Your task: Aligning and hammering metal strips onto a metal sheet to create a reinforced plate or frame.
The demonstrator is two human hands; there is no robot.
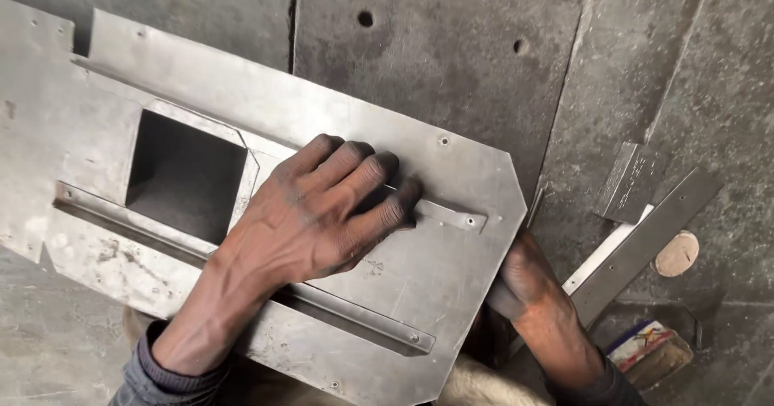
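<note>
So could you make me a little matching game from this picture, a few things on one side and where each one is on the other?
Things:
1. left hand
2. right hand
3. small metal block
4. round wooden disc

Places:
A. beside the long flat bar, at the right
B. spread flat on top of the metal sheet
C. on the stone floor, above the long flat bar
D. under the sheet's right edge

Pairs: 1-B, 2-D, 3-C, 4-A

Metal workshop: cut sheet-metal panel, steel offcuts, grimy slab floor.
</note>
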